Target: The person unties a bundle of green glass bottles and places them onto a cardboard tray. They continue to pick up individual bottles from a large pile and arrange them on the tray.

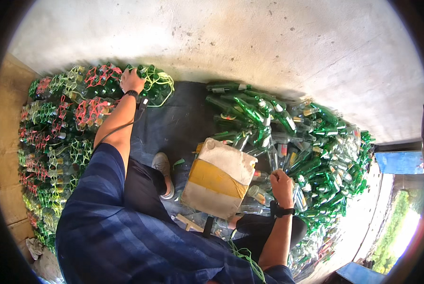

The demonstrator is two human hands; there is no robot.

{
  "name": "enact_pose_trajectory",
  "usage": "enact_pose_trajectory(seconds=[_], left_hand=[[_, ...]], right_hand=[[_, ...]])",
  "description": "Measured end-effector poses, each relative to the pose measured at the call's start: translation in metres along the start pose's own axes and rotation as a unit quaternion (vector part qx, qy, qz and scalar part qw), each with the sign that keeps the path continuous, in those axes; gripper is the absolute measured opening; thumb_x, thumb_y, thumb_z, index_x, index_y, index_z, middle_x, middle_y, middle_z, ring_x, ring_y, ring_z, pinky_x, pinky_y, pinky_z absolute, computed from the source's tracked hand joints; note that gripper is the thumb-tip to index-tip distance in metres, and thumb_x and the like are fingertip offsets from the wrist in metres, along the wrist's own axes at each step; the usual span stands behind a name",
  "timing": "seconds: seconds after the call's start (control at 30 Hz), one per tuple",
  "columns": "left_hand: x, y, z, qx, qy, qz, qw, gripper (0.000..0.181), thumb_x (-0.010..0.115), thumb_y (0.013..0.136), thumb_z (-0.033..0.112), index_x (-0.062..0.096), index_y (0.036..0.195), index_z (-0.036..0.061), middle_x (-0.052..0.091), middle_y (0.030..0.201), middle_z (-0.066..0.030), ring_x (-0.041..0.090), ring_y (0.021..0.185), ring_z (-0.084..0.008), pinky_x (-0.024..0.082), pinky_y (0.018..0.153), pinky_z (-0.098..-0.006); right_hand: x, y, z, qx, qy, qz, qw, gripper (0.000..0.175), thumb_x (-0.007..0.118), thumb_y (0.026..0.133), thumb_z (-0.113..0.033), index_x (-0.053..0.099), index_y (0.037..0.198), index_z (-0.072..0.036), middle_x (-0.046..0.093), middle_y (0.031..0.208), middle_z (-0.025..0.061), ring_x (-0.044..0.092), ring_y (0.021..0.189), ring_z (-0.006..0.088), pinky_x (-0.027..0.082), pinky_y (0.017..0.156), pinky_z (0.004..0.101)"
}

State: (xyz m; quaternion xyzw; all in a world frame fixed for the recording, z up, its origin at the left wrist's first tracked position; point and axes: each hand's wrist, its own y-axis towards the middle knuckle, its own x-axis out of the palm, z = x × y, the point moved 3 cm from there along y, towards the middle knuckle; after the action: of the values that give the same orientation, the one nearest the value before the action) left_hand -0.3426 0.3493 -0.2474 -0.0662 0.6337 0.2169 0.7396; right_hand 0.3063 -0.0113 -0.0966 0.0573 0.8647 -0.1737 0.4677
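My left hand (132, 81) reaches to the back row of upright green glass bottles and rests on the necks of a bundle (151, 83) tied with light green plastic twine. Whether its fingers grip a neck is hidden. My right hand (282, 181) is curled, with its wrist up, over the near side of a heap of loose glass bottles (315, 156); nothing is plainly seen in it. Between my knees stands a worn white box with a yellow band (217, 174). Loose light green twine (245, 254) hangs by my right thigh.
Bundled bottles with red and green twine (55, 142) stand in rows at the left. A pale wall (215, 42) runs along the far side. Dark sheeting (183, 113) covers the floor between rows and heap. Blue panels (398, 162) are at the right.
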Motion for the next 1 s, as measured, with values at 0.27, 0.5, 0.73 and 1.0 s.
enact_pose_trajectory(seconds=[0.27,0.5,0.73,1.0], left_hand=[[-0.099,-0.008,0.138,0.177,-0.214,-0.127,0.952,0.03,0.071,0.092,0.021,0.076,0.118,0.0077,0.08,0.11,-0.0164,0.077,0.099,-0.0339,0.06,0.088,-0.0442],[-0.297,-0.2,0.282,0.497,-0.201,-0.244,0.808,0.035,0.074,0.094,0.023,0.075,0.126,0.0099,0.08,0.113,-0.0129,0.077,0.105,-0.0309,0.06,0.092,-0.0427],[-0.362,-0.402,0.274,0.608,-0.184,-0.402,0.659,0.037,0.076,0.092,0.022,0.074,0.128,0.0126,0.078,0.107,-0.0153,0.075,0.099,-0.0342,0.06,0.085,-0.0456],[-0.233,-0.403,0.27,0.546,-0.047,-0.287,0.786,0.034,0.075,0.089,0.019,0.077,0.121,0.0106,0.079,0.105,-0.0171,0.075,0.101,-0.0382,0.06,0.086,-0.0501]], right_hand=[[0.016,-0.013,0.008,-0.041,0.034,-0.026,0.998,0.017,0.068,0.097,-0.018,0.071,0.102,-0.001,0.074,0.09,0.0218,0.073,0.085,0.042,0.057,0.076,0.0461],[-0.001,-0.054,0.006,-0.111,0.032,-0.023,0.993,0.021,0.068,0.098,-0.022,0.072,0.104,-0.002,0.075,0.095,0.0239,0.073,0.092,0.0448,0.057,0.08,0.0489],[-0.021,-0.099,0.064,-0.115,0.041,0.009,0.992,0.025,0.07,0.093,-0.022,0.073,0.103,0.0,0.073,0.089,0.0251,0.073,0.084,0.0409,0.055,0.074,0.0478],[-0.04,-0.091,0.092,-0.083,0.05,0.081,0.992,0.023,0.065,0.096,-0.022,0.073,0.103,-0.001,0.076,0.097,0.0252,0.073,0.095,0.0469,0.057,0.083,0.0519]])
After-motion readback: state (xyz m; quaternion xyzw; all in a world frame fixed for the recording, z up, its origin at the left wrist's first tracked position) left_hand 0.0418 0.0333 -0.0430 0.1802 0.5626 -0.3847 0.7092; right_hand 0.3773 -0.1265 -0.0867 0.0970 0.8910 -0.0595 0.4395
